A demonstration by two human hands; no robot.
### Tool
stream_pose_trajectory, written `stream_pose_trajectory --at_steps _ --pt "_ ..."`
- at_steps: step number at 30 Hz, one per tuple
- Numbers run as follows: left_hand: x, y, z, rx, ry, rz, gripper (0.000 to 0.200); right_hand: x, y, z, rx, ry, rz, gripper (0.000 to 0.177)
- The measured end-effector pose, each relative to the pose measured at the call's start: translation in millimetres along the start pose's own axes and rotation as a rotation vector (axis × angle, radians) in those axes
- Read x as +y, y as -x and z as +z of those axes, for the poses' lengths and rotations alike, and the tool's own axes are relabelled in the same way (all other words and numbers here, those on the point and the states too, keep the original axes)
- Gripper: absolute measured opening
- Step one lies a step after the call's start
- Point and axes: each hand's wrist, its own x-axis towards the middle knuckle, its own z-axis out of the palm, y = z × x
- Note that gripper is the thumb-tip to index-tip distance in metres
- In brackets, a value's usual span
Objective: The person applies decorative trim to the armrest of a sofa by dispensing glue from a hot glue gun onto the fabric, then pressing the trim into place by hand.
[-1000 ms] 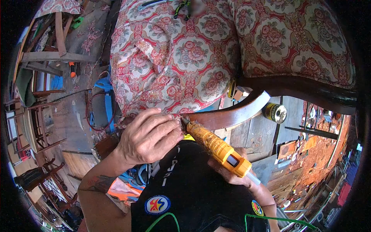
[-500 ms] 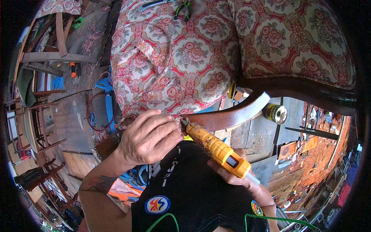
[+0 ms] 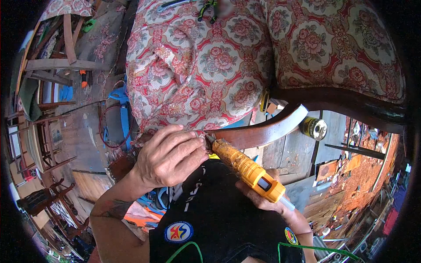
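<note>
A yellow hot glue gun (image 3: 247, 168) is gripped by my right hand (image 3: 262, 193), which is partly hidden beneath its body. A translucent glue stick (image 3: 287, 203) pokes out of its rear end. The nozzle, with brownish fibres stuck around it, points at the front corner of a chair seat. At that corner my left hand (image 3: 169, 155) has its fingers bent together on the edge of the red floral fabric (image 3: 199, 133), close to the nozzle. A curved, dark varnished wooden armrest (image 3: 258, 131) begins beside the nozzle. The fingertips' exact hold is hidden.
The floral seat (image 3: 219, 61) carries a cutter (image 3: 175, 4) and green-black pliers (image 3: 207, 11) at its far end. A floral backrest (image 3: 329, 44) rises at right. A can (image 3: 315, 128) stands beyond the armrest. Wooden frames (image 3: 44, 140) and scraps lie at left.
Almost nothing differs. The glue gun's nozzle and both hands stay at the seat corner, with only a very slight shift of the view.
</note>
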Motion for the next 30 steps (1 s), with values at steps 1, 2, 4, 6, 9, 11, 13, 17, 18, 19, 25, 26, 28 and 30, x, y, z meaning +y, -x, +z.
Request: stream_pose_trajectory --at_steps 1,2,4,6,9,11,13,17,18,19,25,26,28,30 --pt "0.2 -0.1 0.0 -0.002 -0.005 0.0 0.025 -0.1 -0.3 -0.1 -0.001 -0.012 0.004 0.031" --pt "0.3 -0.2 -0.1 -0.003 -0.01 0.0 0.025 0.0 -0.3 -0.3 -0.001 -0.025 0.008 0.031" --pt "0.2 -0.6 -0.6 -0.005 -0.012 0.004 0.025 5.6 3.2 5.5 -0.003 -0.041 0.024 0.031" --pt "0.2 -0.9 -0.7 -0.005 -0.015 0.008 0.025 6.3 3.2 5.2 -0.004 -0.055 0.039 0.031" --pt "0.6 -1.0 -0.5 -0.005 -0.007 -0.003 0.025 2.6 0.4 -0.7 -0.001 -0.029 -0.008 0.031" --pt "0.3 -1.1 -0.6 -0.006 -0.007 0.002 0.025 4.4 1.7 0.3 -0.001 0.044 -0.066 0.032" --pt "0.2 -1.0 -0.6 -0.008 -0.009 0.003 0.025 2.9 1.0 1.0 0.001 -0.001 -0.025 0.032" --pt "0.2 -1.0 -0.3 -0.004 -0.009 0.01 0.024 5.5 0.2 2.0 0.014 -0.058 -0.039 0.031" --pt "0.2 -0.5 -0.1 -0.004 -0.01 0.01 0.024 4.8 0.2 2.0 0.014 -0.057 -0.04 0.031" --pt "0.0 0.2 0.2 -0.007 -0.01 0.009 0.024 3.4 0.3 2.1 0.01 -0.061 -0.008 0.031" --pt "-0.5 0.0 -0.6 -0.009 -0.008 0.014 0.025 5.4 3.8 7.4 0.013 -0.053 0.014 0.029" --pt "-0.6 -0.1 -1.0 -0.014 -0.004 0.015 0.024 3.4 2.8 5.4 0.013 0.0 -0.017 0.029" --pt "-0.6 -0.6 -0.8 -0.01 -0.006 0.014 0.024 11.4 8.8 18.8 0.007 -0.095 0.045 0.029" --pt "-0.4 -0.7 -0.6 -0.005 -0.008 0.014 0.024 13.1 11.8 21.5 0.002 -0.19 0.106 0.028"
